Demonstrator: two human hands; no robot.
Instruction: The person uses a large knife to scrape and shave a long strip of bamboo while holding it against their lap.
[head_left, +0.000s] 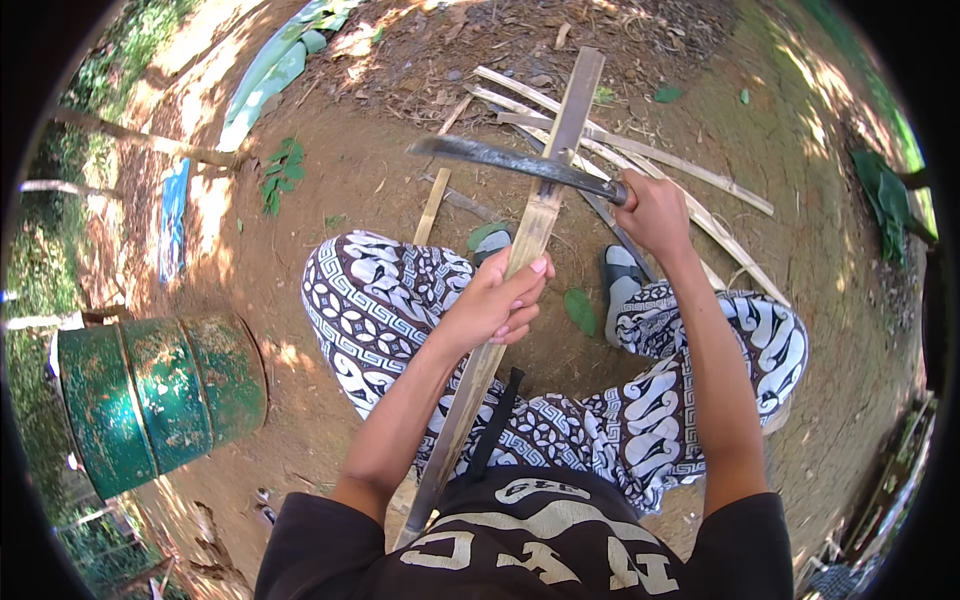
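My left hand is wrapped round a long split bamboo slat, which runs from beside my left hip up and away to the right. In my right hand is the handle of a machete with a long, slightly curved dark blade. The blade lies across the slat beyond my left hand, its tip pointing left. Near that crossing the slat shows a paler, scraped patch around a node. Whether the edge bites into the bamboo cannot be made out.
Several pale bamboo strips lie on the dirt ahead and to the right. A short strip is by my left foot. A rusty green drum lies at the left. Large leaves and a blue sheet are farther off.
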